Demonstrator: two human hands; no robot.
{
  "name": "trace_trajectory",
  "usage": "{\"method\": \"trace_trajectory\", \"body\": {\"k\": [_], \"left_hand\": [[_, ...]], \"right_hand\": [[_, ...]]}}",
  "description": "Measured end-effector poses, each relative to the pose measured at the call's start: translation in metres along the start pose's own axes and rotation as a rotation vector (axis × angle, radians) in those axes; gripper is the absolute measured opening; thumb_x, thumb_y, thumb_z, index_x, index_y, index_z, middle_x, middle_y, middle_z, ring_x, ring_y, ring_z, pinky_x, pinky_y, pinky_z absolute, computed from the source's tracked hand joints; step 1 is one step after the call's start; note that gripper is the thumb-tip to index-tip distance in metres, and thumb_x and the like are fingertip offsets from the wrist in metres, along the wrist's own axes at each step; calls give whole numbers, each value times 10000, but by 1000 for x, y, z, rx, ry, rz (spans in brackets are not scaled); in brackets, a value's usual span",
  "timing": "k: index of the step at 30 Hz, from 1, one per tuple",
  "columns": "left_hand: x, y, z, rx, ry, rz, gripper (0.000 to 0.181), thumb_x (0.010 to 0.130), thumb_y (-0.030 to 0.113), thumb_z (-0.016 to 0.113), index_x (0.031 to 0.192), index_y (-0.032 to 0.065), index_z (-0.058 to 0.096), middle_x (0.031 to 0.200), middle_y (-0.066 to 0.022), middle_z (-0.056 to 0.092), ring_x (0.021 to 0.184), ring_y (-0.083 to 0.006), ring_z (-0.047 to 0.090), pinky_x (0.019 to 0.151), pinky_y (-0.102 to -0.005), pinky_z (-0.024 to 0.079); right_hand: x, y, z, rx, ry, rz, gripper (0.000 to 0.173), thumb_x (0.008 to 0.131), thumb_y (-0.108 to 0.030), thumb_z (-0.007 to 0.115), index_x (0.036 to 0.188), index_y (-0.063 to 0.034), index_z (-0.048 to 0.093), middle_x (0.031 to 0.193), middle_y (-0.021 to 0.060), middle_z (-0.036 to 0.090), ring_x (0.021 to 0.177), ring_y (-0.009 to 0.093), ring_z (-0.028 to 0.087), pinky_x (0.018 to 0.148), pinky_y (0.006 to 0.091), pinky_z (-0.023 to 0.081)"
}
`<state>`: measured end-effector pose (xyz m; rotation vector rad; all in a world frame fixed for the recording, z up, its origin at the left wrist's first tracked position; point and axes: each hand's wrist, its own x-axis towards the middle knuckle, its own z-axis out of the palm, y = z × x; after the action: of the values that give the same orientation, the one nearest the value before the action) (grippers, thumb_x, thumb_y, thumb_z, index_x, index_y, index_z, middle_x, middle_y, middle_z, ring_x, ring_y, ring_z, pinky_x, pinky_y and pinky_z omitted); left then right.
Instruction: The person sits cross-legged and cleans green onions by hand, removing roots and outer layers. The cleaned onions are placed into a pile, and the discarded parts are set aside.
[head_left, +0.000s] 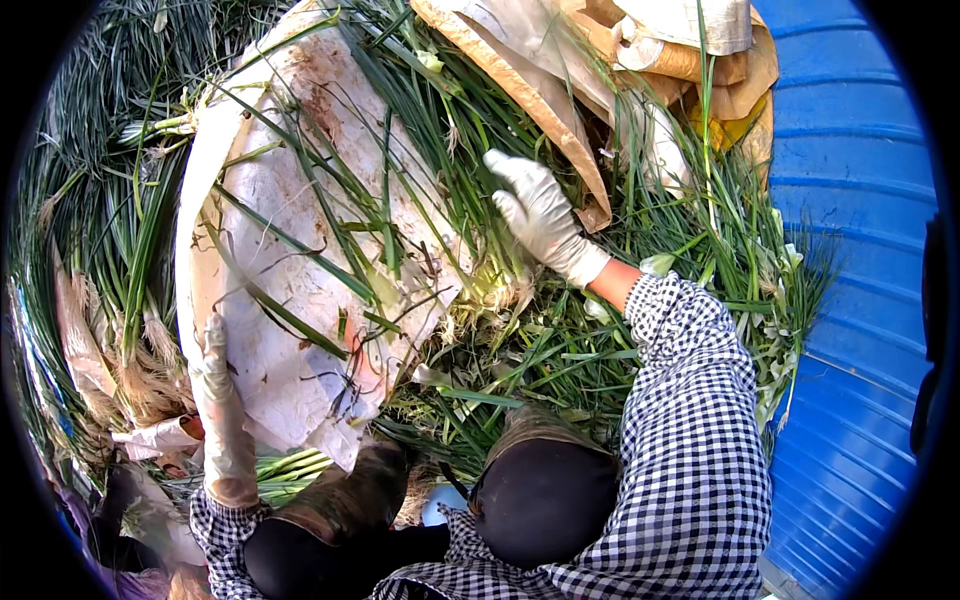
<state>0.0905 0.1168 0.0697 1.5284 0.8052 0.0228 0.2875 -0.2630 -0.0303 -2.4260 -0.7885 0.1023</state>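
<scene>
My left hand (225, 420), in a pale thin glove, grips the left edge of a soiled white woven plastic sheet (277, 217). Part of that hand is hidden by the sheet's fold. Loose green leaves (315, 330) and brown scraps lie across the sheet. My right hand (536, 217), gloved alike, is raised with thumb and fingers apart and holds nothing. It is just right of a bunch of green onions (480, 187), whose pale roots point towards me. Whether it touches their leaves I cannot tell.
More green onions (142, 240) are heaped on the left, roots towards me. Trimmed leaves (555, 367) cover the ground before my knees. Tan-lined sacking (540, 90) lies folded at the top. A ribbed blue panel (847, 202) borders the right side.
</scene>
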Motion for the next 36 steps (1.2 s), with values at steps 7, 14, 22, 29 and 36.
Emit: {"method": "trace_trajectory", "body": {"k": [7, 14, 22, 29, 36], "left_hand": [[-24, -29, -45, -106, 48, -38, 532, 947, 313, 576, 1334, -33, 456, 1314, -113, 506, 1180, -182, 479, 1055, -327, 332], [-32, 14, -45, -391, 102, -42, 557, 961, 250, 544, 1422, -9, 368, 1428, -116, 431, 1302, -201, 424, 1113, -343, 310], [-54, 45, -156, -399, 362, 109, 589, 925, 267, 570, 1424, 29, 367, 1408, -129, 429, 1262, -248, 454, 1094, -384, 336], [-2, 24, -273, -265, 544, 73, 602, 908, 353, 595, 1389, 34, 422, 1340, -126, 497, 1193, -252, 511, 1039, -390, 402], [3, -34, -403, -353, 537, -234, 605, 888, 509, 598, 1280, 51, 551, 1194, -97, 612, 1003, -237, 609, 880, -389, 513]], "right_hand": [[38, 170, 5, -1203, -369, 313, 477, 981, -280, 382, 1369, -5, 424, 1347, 137, 498, 1243, 274, 477, 1014, 363, 401], [57, 128, 29, -130, 183, 420, 627, 963, -516, 338, 1334, -33, 488, 1341, 182, 513, 1269, 304, 457, 1041, 354, 370], [73, -54, 51, 143, -89, 432, 796, 929, -697, 209, 989, -45, 663, 854, 208, 674, 852, 397, 639, 775, 456, 489], [76, -200, 172, 428, -97, 278, 733, 944, -637, 318, 942, 34, 612, 716, 208, 657, 723, 364, 662, 666, 447, 508], [59, -185, 87, 828, -479, 276, 767, 938, -594, 427, 1498, -101, 248, 1261, 189, 570, 924, 247, 656, 753, 355, 563]]}}
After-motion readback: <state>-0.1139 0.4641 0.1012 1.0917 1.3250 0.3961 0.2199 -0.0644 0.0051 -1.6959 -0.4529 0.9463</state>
